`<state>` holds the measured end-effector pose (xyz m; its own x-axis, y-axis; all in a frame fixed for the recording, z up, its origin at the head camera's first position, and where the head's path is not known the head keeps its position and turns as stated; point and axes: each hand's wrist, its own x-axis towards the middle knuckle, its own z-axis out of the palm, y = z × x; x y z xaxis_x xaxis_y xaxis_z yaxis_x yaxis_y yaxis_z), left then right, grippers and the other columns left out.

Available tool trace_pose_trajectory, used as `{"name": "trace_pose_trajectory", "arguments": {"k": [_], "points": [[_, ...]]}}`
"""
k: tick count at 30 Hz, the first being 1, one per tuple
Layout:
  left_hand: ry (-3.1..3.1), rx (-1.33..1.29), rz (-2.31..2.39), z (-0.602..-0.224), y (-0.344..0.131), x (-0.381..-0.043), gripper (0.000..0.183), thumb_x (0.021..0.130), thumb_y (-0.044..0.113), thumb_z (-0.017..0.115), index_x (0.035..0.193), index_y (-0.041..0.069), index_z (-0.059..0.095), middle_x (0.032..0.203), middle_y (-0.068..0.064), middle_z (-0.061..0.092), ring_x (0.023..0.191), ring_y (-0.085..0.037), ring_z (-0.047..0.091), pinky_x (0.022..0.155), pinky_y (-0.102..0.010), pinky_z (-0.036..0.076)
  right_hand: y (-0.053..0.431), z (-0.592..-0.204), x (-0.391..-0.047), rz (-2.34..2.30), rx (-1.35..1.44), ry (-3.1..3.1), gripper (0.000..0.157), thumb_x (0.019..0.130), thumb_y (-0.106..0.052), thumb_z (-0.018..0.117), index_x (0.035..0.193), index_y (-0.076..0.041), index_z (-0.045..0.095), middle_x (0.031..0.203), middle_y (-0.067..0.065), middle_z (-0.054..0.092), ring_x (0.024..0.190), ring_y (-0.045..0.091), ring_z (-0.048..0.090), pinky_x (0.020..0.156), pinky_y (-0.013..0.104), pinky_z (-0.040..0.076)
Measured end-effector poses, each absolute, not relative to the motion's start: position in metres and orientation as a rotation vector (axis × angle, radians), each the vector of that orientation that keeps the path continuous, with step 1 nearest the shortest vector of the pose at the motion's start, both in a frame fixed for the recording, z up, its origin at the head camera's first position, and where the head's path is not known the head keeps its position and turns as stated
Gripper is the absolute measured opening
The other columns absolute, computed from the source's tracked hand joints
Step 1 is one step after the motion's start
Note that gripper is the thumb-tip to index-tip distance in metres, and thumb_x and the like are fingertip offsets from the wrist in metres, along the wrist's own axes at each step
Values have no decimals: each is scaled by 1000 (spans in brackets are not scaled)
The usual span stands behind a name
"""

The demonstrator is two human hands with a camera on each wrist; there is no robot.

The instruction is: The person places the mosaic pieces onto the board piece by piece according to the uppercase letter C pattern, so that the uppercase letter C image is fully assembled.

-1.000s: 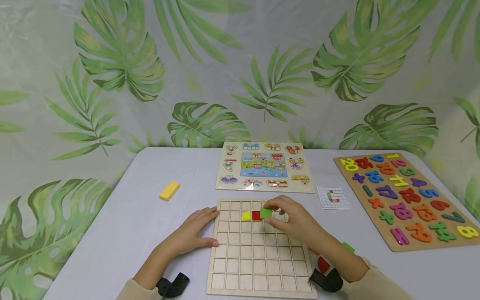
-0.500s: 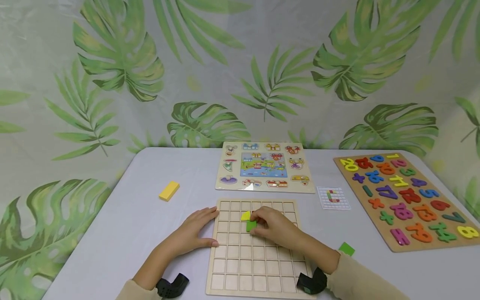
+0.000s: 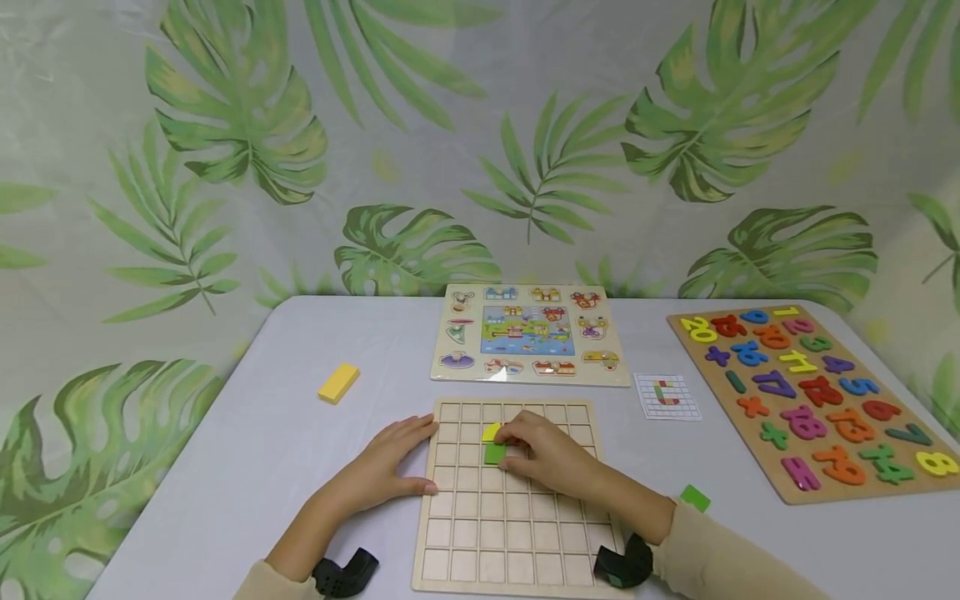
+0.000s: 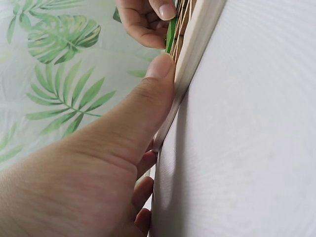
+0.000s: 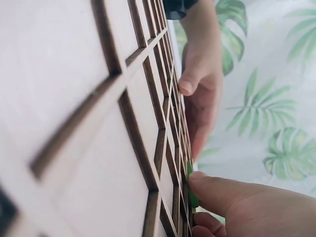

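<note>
My right hand [image 3: 551,454] pinches a green square tile [image 3: 494,454] over the wooden grid board [image 3: 491,533], just on the near side of a yellow curved tile [image 3: 491,432]. Close up in the right wrist view, the green tile [image 5: 192,190] stands on edge against the grid bars at the thumb tip. The red tile beside the yellow one is hidden behind my right hand. At the board's left edge, my left hand [image 3: 382,462] rests with its fingers extended and its thumb [image 4: 160,66] touching the frame.
Behind the board lies a picture puzzle [image 3: 441,367], with a small pattern card [image 3: 667,396] to its right. A number puzzle board [image 3: 757,433] fills the right side. A yellow block [image 3: 339,382] is at left; another green tile [image 3: 694,498] lies by the right sleeve.
My right hand has carried the green tile left and nearer, from beside the red tile to the square below the yellow one. My left hand has stayed in place.
</note>
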<state>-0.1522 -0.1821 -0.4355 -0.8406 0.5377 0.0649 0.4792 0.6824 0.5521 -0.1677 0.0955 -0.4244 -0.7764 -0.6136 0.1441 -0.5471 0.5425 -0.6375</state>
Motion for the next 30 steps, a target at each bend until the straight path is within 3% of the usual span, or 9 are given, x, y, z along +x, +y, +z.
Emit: {"name": "trace_pose_trajectory", "arguments": {"k": [17, 25, 30], "points": [[2778, 860, 893, -436, -184, -152, 85, 71, 54, 64, 137, 7, 38, 143, -7, 30, 131, -28, 21, 106, -45, 12, 91, -420, -167, -986, -1021, 2675, 24, 83, -22, 66, 105, -16, 62, 87, -7, 51, 72, 10, 45, 61, 21, 41], [2775, 856, 893, -438, -183, -153, 85, 71, 56, 64, 137, 8, 38, 143, -5, 30, 131, -28, 21, 106, -45, 13, 102, -408, -157, -1039, -933, 2606, 45, 83, -31, 64, 122, -12, 54, 109, -5, 51, 95, 11, 49, 81, 28, 44], [2783, 861, 888, -439, -183, -154, 86, 71, 57, 63, 137, 8, 38, 143, -5, 30, 131, -28, 21, 106, -45, 13, 120, -388, -142, -1123, -940, 2666, 50, 82, -37, 64, 126, -17, 51, 120, -8, 48, 110, 14, 47, 89, 35, 43]]}}
